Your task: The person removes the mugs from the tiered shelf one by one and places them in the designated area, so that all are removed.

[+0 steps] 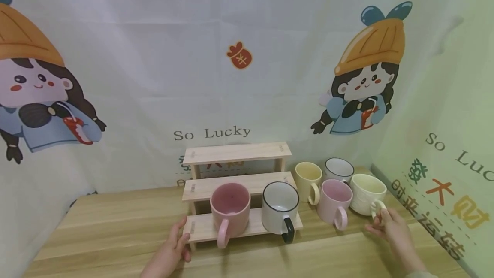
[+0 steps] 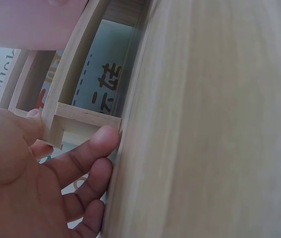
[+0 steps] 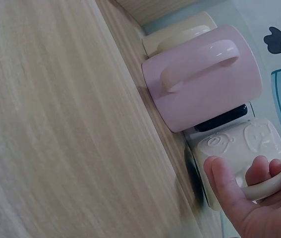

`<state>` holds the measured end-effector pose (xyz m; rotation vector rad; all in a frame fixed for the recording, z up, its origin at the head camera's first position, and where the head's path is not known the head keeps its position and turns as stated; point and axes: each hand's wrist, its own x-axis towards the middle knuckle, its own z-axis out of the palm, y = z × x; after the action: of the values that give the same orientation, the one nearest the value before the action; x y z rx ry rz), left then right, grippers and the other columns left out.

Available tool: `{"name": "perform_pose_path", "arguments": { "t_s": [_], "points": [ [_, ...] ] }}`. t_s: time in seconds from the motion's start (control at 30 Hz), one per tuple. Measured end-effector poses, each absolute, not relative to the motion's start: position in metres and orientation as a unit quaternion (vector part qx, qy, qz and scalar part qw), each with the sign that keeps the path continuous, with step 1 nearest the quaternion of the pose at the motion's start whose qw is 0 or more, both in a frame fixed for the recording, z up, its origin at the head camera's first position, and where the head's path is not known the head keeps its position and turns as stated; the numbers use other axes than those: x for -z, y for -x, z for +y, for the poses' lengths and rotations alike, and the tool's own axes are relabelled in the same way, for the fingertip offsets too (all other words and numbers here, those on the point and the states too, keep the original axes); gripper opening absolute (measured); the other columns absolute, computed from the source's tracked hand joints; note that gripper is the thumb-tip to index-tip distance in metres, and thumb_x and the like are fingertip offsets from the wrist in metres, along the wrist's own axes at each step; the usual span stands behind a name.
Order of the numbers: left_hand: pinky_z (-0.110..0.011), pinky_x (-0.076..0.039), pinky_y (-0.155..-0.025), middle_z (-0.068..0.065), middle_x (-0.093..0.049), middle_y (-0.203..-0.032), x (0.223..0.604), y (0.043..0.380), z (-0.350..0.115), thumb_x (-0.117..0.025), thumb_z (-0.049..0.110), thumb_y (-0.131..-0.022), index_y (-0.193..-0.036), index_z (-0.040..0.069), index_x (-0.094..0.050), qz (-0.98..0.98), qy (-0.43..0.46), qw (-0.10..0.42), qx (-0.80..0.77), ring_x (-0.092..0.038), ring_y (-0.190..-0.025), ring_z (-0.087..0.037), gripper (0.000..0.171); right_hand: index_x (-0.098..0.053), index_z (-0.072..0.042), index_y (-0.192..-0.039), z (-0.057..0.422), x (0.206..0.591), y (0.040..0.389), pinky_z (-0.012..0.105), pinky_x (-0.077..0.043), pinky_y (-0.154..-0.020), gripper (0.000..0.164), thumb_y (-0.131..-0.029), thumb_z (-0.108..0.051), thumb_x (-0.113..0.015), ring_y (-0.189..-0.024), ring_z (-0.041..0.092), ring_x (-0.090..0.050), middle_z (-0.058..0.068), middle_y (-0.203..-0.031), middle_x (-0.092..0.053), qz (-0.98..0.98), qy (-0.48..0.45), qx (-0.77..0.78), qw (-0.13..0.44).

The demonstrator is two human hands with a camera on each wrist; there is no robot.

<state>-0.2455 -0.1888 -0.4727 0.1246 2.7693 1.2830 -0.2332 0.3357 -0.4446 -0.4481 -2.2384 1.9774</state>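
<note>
A three-step wooden rack (image 1: 239,188) stands against the back cloth. On its lowest step sit a deep pink mug (image 1: 230,209) and a white mug (image 1: 279,209) with black rim and handle. My left hand (image 1: 170,248) holds the left end of that step; in the left wrist view its thumb and a finger (image 2: 103,141) lie at the wooden end. At the right, my right hand (image 1: 391,228) grips the handle of a cream mug (image 1: 366,194). Raised relief marks this cream mug (image 3: 239,144) in the right wrist view, where fingers hook round its handle (image 3: 266,187).
Left of the cream mug stand a light pink mug (image 1: 335,200), a yellow mug (image 1: 308,181) and, behind, another black-rimmed white mug (image 1: 339,168). All rest on a wood-grain table (image 1: 108,235). A printed cloth (image 1: 193,55) hangs behind and along the sides.
</note>
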Motion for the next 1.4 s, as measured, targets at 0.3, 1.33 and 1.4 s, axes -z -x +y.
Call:
{"name": "perform_pose_path", "arguments": {
  "t_s": [0.3, 1.33, 1.4],
  "points": [
    [-0.047, -0.043, -0.081, -0.001, -0.058, -0.064, 0.471, 0.247, -0.189, -0.036, 0.027, -0.105, -0.149, 0.008, -0.015, 0.903, -0.052, 0.044, -0.425, -0.050, -0.058, -0.016, 0.053, -0.045, 0.000, -0.090, 0.335, 0.443, 0.233, 0.025, -0.056, -0.072, 0.028, -0.105, -0.010, -0.023, -0.069, 0.006, -0.062, -0.001, -0.076, -0.051, -0.720, 0.148, -0.675, 0.058],
    [-0.039, -0.043, -0.076, -0.002, -0.058, -0.064, 0.468, 0.245, -0.185, -0.038, 0.024, -0.104, -0.149, 0.007, -0.015, 0.901, -0.048, 0.047, -0.428, -0.049, -0.058, -0.017, 0.053, -0.033, 0.013, -0.131, 0.337, 0.440, 0.226, 0.024, -0.047, -0.057, 0.045, -0.100, -0.019, -0.040, -0.059, 0.005, -0.058, 0.007, -0.088, -0.058, -0.811, 0.215, -0.539, 0.076],
    [-0.039, -0.042, -0.076, -0.002, -0.058, -0.063, 0.468, 0.245, -0.186, -0.038, 0.023, -0.104, -0.149, 0.007, -0.015, 0.901, -0.047, 0.046, -0.429, -0.050, -0.058, -0.017, 0.052, -0.034, 0.013, -0.131, 0.336, 0.438, 0.225, 0.024, -0.046, -0.057, 0.044, -0.100, -0.019, -0.040, -0.059, 0.004, -0.057, 0.010, -0.091, -0.059, -0.821, 0.214, -0.523, 0.086]
  ]
}}
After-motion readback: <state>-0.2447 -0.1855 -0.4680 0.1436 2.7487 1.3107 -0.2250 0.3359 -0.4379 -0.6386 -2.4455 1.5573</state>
